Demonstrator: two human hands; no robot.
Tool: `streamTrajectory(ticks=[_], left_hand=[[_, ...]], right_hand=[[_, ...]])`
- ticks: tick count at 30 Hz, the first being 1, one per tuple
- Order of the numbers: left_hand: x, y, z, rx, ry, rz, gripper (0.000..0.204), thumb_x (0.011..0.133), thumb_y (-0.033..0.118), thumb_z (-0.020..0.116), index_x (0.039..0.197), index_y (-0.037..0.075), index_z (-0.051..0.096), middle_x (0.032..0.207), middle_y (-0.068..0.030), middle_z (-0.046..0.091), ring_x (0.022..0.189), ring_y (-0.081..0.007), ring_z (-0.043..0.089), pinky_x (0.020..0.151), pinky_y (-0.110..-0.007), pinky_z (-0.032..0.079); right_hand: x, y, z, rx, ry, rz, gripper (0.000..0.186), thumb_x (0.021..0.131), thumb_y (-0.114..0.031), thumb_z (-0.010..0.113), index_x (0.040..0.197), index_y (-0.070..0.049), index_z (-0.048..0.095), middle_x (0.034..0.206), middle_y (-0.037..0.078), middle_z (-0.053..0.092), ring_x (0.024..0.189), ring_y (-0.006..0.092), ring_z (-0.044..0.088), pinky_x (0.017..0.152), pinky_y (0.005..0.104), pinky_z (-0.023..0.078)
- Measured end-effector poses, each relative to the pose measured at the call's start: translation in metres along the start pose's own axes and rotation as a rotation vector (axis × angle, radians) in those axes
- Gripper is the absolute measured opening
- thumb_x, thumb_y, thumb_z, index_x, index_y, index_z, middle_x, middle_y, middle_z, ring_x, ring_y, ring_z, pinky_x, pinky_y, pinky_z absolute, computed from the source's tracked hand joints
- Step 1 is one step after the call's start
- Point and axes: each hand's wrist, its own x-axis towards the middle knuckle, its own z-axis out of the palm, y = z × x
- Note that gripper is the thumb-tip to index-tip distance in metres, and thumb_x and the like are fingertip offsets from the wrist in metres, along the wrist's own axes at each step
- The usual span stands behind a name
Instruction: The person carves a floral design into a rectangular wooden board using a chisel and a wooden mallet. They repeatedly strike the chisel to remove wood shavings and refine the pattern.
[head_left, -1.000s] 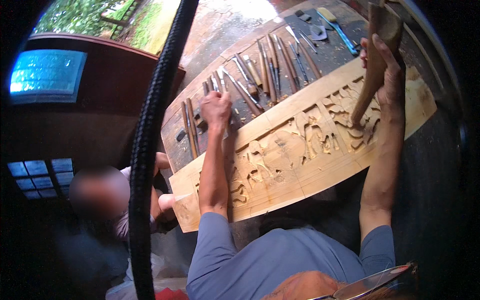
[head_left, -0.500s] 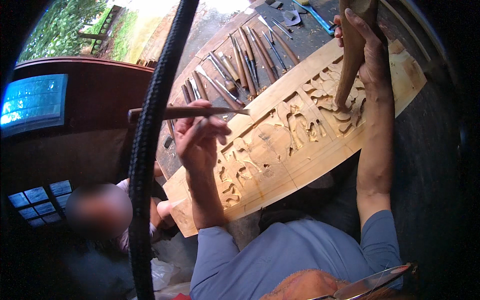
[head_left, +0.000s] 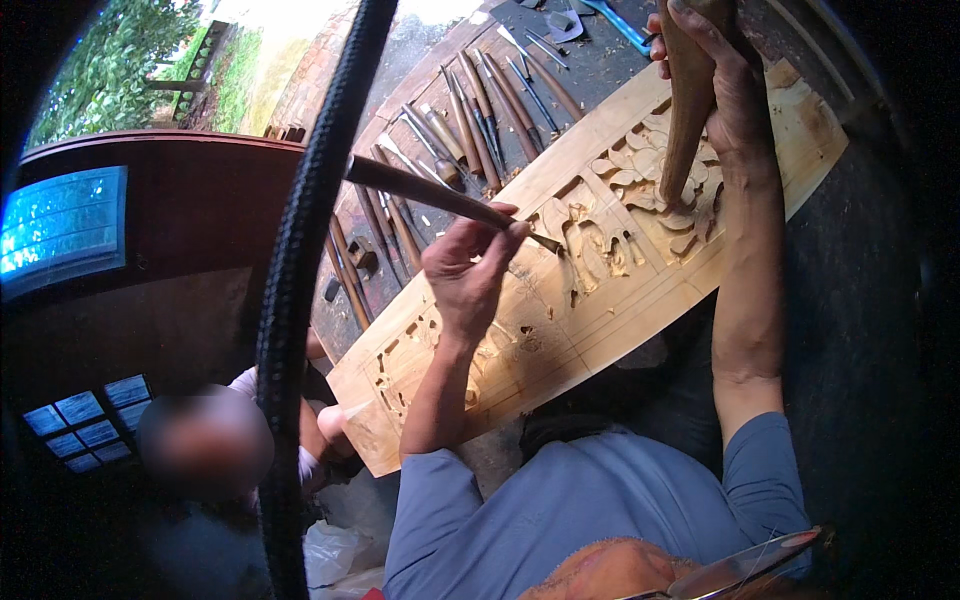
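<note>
On my feed the left hand [head_left: 474, 272] pinches a carving chisel [head_left: 430, 193] near its blade, seemingly for control, handle toward ten o'clock; the right hand [head_left: 738, 105] grips a wooden mallet [head_left: 688, 115].

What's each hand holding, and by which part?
Left hand: wooden-handled chisel, fingers on the lower handle near the metal tip. Right hand: curved wooden tool, gripped around its thicker part.

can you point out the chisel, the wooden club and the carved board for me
chisel [head_left: 428, 196], head view, on its brown handle
wooden club [head_left: 687, 110], head view, on its tapering shaft below the fingers
carved board [head_left: 597, 324], head view, on its plain border nearest the person
</note>
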Motion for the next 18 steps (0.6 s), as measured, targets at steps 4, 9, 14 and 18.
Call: streamTrajectory(ticks=[4,9,14,18], left_hand=[[-0.006,-0.033,0.002,0.067,-0.035,0.071,0.009,0.095,0.002,0.075,0.102,-0.004,0.075,0.093,-0.0044,0.073,0.083,-0.0089,0.069,0.074,-0.024,0.056],[-0.001,-0.052,0.015,-0.047,0.070,0.168,0.012,0.099,-0.001,0.068,0.111,-0.003,0.067,0.097,-0.0076,0.071,0.089,-0.0155,0.072,0.082,-0.030,0.063],[0.000,-0.053,0.022,-0.126,0.066,0.124,0.011,0.103,-0.003,0.059,0.114,-0.002,0.059,0.100,-0.0124,0.071,0.092,-0.0200,0.074,0.086,-0.037,0.065],[0.000,-0.053,0.026,-0.164,0.067,0.137,0.009,0.103,-0.004,0.059,0.113,-0.003,0.058,0.101,-0.0113,0.071,0.091,-0.0166,0.073,0.085,-0.031,0.063]], right_hand=[[0.006,-0.002,-0.001,-0.024,-0.024,0.041,0.044,0.083,-0.039,0.084,0.105,-0.004,0.069,0.086,0.008,0.071,0.066,0.0176,0.068,0.060,0.0311,0.055],[0.005,0.003,-0.003,-0.026,-0.016,-0.015,0.042,0.085,-0.038,0.082,0.104,-0.003,0.070,0.085,0.008,0.071,0.065,0.0182,0.068,0.060,0.0315,0.055],[0.008,0.005,-0.006,-0.012,-0.026,-0.005,0.039,0.085,-0.036,0.082,0.104,-0.004,0.070,0.085,0.008,0.071,0.066,0.0183,0.068,0.060,0.0316,0.055],[-0.001,0.001,0.003,-0.002,-0.015,-0.045,0.039,0.085,-0.035,0.082,0.105,-0.004,0.070,0.086,0.008,0.071,0.066,0.0182,0.068,0.060,0.0317,0.055]])
